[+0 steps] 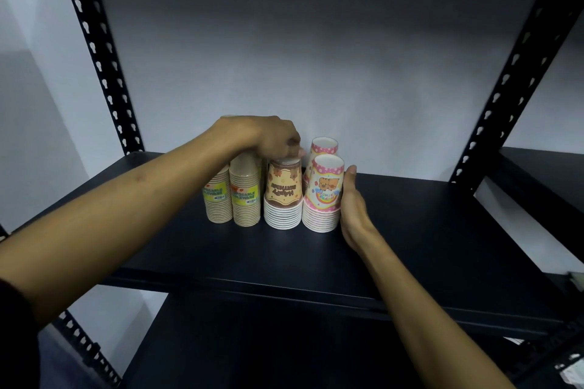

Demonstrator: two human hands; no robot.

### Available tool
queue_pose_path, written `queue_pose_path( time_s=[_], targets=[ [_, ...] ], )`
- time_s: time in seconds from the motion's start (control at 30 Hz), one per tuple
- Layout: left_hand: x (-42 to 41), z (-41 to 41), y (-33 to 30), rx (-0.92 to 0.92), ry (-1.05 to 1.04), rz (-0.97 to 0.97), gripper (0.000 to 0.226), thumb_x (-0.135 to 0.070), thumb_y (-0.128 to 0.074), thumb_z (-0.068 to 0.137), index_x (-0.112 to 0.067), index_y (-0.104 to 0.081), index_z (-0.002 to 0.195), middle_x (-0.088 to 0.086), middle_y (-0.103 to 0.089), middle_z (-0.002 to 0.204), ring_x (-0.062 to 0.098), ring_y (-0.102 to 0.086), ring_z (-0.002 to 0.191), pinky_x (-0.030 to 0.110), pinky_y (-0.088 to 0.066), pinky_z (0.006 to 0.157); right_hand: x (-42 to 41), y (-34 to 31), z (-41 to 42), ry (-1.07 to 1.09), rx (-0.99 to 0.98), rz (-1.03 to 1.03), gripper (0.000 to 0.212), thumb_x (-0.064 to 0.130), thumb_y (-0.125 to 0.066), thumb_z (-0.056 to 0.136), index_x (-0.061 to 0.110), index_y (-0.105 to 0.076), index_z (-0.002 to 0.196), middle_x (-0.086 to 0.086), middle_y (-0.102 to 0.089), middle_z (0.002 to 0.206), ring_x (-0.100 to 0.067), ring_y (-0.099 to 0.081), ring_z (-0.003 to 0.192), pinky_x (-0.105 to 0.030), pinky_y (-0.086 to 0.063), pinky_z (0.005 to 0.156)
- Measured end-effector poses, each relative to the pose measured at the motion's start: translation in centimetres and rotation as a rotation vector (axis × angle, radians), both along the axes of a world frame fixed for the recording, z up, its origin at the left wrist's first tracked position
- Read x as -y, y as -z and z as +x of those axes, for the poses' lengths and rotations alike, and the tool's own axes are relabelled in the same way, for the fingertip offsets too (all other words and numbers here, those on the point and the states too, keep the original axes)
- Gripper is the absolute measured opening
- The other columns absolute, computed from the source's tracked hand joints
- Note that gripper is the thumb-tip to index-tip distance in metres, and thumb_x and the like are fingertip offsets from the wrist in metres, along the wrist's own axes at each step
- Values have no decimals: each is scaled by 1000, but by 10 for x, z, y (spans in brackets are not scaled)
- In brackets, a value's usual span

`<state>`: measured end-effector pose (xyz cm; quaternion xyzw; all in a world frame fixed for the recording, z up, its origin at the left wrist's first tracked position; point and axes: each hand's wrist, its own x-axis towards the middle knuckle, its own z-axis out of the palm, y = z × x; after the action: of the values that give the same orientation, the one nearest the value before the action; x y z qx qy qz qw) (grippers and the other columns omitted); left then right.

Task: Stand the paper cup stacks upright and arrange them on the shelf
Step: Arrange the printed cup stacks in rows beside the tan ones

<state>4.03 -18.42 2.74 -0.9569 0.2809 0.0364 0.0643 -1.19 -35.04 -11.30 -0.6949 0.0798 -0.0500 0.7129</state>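
The left hand's [271, 139] fingers curled down over the top of the brown birthday cup stack [282, 196], gripping it; the right hand's [354, 208] fingers lay straight and together, pressed flat against the side of the pink birthday cup stack [324, 196]; both stacks stood upright on the dark shelf [426, 230], touching, with two tan cup stacks [234, 196] just to their left and another pink stack [324, 146] behind.

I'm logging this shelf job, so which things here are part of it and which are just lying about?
Part of the job:
brown birthday cup stack, left hand on top
pink birthday cup stack, right hand against it
second pink stack
two kraft cup stacks
shelf

Lying about:
white items, far right
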Motion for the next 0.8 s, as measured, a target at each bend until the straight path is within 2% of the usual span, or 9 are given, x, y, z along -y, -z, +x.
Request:
queue_pose_path(
  time_s=[0.13, 0.27, 0.4, 0.47, 0.53, 0.6, 0.67, 0.73, 0.8],
  targets=[
    [0, 1, 0, 7, 8, 2, 53, -48, -39, 104, -12, -54, 140, 11, -55, 142, 31, -54, 124, 42, -45, 103, 0, 0, -1, -13, 11, -13, 62, 58, -14, 103, 32, -70, 95, 4, -74, 96, -18, -69, 107, -39, -47, 107],
    [-1, 3, 0, 19, 9, -41, 54, -48, -42, 103, -14, -49, 145, 9, -48, 150, 30, -49, 132, 40, -41, 107, 4, 1, -1, -8, 40, -11, 63, 58, -14, 103, 29, -70, 105, 4, -75, 98, -10, -71, 95, -36, -49, 102],
    [1, 6, 0, 48, 45, -162, 61, -55, -46, 99, -20, -43, 148, 5, -42, 155, 27, -43, 139, 42, -37, 112, 7, -15, -3, 37, 86, -36, 61, 58, -19, 103, 23, -52, 142, -5, -60, 141, -21, -59, 127, -39, -44, 109],
    [3, 6, -1, 37, 56, -161, 58, -53, -46, 100, -20, -44, 148, 4, -43, 154, 27, -44, 138, 42, -39, 111, 10, -28, -3, 96, 173, -110, 59, 55, -27, 104, 22, -39, 152, 0, -42, 156, -11, -44, 137, -30, -39, 108],
    [1, 6, -3, 32, 57, -138, 51, -45, -45, 103, -20, -46, 148, 4, -43, 154, 27, -45, 137, 40, -40, 109, 16, -47, -3, 114, 297, -252, 50, 45, -40, 104, 21, -46, 147, 3, -43, 154, -4, -41, 133, -13, -37, 96],
    [-6, 11, -5, 52, 58, -143, 44, -37, -46, 104, -21, -49, 145, 3, -44, 153, 27, -47, 135, 41, -41, 109, 25, -65, 2, 90, 391, -430, 38, 37, -53, 101, 20, -58, 135, 0, -52, 146, -12, -49, 132, -4, -37, 82],
    [-13, 19, -6, 82, 47, -137, 43, -37, -51, 101, -23, -52, 142, 3, -45, 153, 27, -47, 134, 44, -42, 109, 32, -82, 9, 18, 417, -611, 35, 35, -60, 97, 21, -64, 129, 0, -56, 142, -17, -52, 129, -12, -42, 86],
    [-17, 24, -6, 81, 38, -94, 46, -41, -56, 98, -24, -54, 141, 4, -47, 152, 28, -47, 134, 45, -41, 109, 37, -101, 18, -87, 368, -835, 40, 40, -65, 93, 23, -64, 129, 1, -54, 144, -19, -50, 131, -29, -44, 99],
    [-16, 24, -5, 41, 48, -59, 49, -43, -59, 97, -23, -54, 142, 5, -50, 149, 28, -49, 132, 41, -42, 107, 39, -119, 26, -216, 280, -1051, 48, 45, -67, 91, 24, -62, 134, 1, -50, 149, -20, -46, 137, -38, -39, 108]
  ],
)
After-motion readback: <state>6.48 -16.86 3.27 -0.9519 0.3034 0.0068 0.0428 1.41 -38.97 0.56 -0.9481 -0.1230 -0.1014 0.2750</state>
